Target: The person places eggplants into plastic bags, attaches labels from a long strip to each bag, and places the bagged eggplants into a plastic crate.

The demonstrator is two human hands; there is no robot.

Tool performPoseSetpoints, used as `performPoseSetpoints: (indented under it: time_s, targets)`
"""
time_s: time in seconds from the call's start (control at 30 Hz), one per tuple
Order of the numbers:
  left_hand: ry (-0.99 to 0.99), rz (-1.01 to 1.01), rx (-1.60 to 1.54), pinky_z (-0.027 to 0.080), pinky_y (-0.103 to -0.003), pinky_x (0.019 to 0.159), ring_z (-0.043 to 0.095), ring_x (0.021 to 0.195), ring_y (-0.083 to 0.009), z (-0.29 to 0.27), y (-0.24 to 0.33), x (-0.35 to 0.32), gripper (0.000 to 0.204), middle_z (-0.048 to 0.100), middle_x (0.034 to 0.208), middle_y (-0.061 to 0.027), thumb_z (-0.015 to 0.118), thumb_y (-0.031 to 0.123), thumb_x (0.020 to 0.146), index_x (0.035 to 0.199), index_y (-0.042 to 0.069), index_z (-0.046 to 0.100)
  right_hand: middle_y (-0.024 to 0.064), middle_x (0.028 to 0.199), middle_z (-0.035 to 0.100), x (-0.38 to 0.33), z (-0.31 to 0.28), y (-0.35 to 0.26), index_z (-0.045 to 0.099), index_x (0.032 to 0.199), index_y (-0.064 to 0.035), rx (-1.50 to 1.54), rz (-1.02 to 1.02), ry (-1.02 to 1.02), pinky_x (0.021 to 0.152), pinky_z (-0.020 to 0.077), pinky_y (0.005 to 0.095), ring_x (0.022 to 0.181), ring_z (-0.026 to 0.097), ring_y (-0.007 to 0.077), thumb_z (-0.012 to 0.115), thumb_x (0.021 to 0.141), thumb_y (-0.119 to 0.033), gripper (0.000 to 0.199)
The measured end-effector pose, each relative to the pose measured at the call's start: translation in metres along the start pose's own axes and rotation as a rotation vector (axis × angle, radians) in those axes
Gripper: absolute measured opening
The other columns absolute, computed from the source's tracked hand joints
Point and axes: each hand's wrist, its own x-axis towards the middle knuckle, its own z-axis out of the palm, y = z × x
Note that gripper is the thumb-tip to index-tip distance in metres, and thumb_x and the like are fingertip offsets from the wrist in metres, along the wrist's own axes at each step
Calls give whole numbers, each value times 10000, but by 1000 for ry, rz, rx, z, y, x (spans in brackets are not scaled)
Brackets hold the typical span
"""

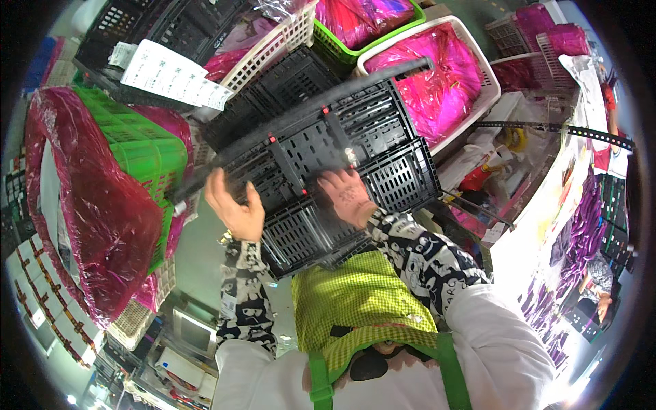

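A black plastic folding crate [383, 130] lies tilted in front of my body, its slotted panels folded flat or nearly so, with small red catches on it. My left hand [237, 210] is at the crate's left side, fingers apart and thumb raised, holding nothing; whether it touches the crate I cannot tell. On the crate's middle rests my right hand [347, 197], its fingers laid against the panel and not wrapped round it. The crate's far long edge is slightly blurred.
At left stands a green crate [147, 147] partly covered by pink plastic film [102, 239]. Beyond are another black crate [287, 82], a strip of white labels [171, 75] and a white tub [488, 89] lined with pink film. A cluttered cart [506, 150] stands right.
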Motion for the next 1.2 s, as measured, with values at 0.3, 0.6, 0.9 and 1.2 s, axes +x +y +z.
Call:
performPoseSetpoints:
  time_s: [0.3,0.6,0.9,1.2]
  targets:
    - [-81,-24,-46,361,-416,1097,438,1321,-372,-8,-12,30,535,355,1519,-221,641,-6,838,1344,-15,467,99,812,625,-3,-24,-29,646,864,-67,-157,-286,-584,706,514,407,774,623,252,584,864,-199,146]
    - [-180,-29,-122,314,-465,1140,315,1426,-412,3,19,-2,574,289,1556,-242,640,6,829,1374,-8,460,81,898,691,-42,-54,24,673,1058,-23,1188,167,-1278,533,475,261,645,623,127,636,938,-299,303]
    - [-634,227,-96,434,-474,920,535,1097,-352,58,31,-53,443,550,1234,-164,681,230,857,1229,21,564,165,905,686,20,-118,0,673,1040,-38,759,204,-570,781,519,406,810,656,317,627,872,-278,296]
    - [-953,36,280,430,-492,916,554,1052,-353,85,29,-87,501,613,1051,-186,561,489,928,928,-2,663,220,1179,586,79,-14,77,483,1276,63,162,536,-386,865,532,412,1107,592,359,688,875,-312,587]
